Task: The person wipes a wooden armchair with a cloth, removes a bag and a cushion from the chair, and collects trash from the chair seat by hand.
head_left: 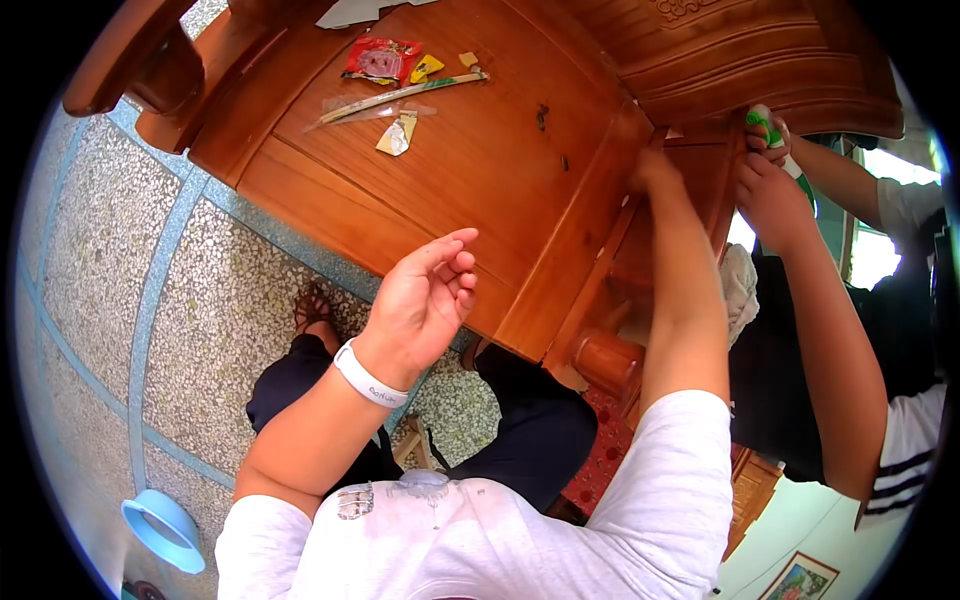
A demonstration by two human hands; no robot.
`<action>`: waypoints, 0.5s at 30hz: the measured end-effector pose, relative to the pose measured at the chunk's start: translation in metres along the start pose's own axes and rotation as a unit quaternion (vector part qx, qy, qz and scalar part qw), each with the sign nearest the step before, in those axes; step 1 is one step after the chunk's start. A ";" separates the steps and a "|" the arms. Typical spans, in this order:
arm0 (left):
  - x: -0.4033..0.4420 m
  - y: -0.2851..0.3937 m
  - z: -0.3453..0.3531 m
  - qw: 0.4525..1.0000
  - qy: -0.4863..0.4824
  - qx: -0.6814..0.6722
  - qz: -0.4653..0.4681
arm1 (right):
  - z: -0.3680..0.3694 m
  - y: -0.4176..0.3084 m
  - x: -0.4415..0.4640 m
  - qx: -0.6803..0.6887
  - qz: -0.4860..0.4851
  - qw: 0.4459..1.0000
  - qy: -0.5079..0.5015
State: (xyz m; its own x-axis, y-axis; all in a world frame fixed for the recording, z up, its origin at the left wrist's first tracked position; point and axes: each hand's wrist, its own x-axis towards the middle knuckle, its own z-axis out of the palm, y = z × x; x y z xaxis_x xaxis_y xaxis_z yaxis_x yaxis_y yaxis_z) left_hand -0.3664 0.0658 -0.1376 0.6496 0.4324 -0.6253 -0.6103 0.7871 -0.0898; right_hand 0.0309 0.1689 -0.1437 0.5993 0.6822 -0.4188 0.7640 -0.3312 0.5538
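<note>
The small dark bits [565, 162] lie on the polished wooden worktop [470, 200], towards its side nearest the right hand [652, 172]. They look light and brittle enough to crumble, so a gentle pinch from both sides would suit them better than a press. That right hand is at the worktop's far right corner, blurred; whether its fingers are closed on anything cannot be told. The left hand [425, 300] is over the worktop's front edge, palm up, fingers loosely curled and apart from the thumb, with nothing in it. Further across the worktop are a red packet [380, 60], a yellow wrapper [427, 68], a long slim wrapper [400, 97] and a torn pale scrap [397, 134]. These look light, thin and perhaps slippery; the packet is best taken by a crimped edge, the slim wrapper round its middle. Beyond the worktop's right side, another person's hands [775, 195] hold a green-and-white object [764, 124]. A blue basin [160, 530] is on the floor, well apart from the worktop.
</note>
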 end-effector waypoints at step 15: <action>0.000 0.007 0.002 1.000 -0.001 -0.007 -0.007 | -0.001 -0.054 -0.059 0.036 0.018 0.998 0.039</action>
State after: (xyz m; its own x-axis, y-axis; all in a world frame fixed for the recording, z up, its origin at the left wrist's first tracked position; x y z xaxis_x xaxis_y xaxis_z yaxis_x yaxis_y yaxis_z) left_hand -0.3698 0.0720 -0.1368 0.6585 0.4227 -0.6227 -0.6076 0.7868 -0.1085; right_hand -0.0458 0.1472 -0.1485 0.6089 0.7167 -0.3398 0.7588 -0.4014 0.5130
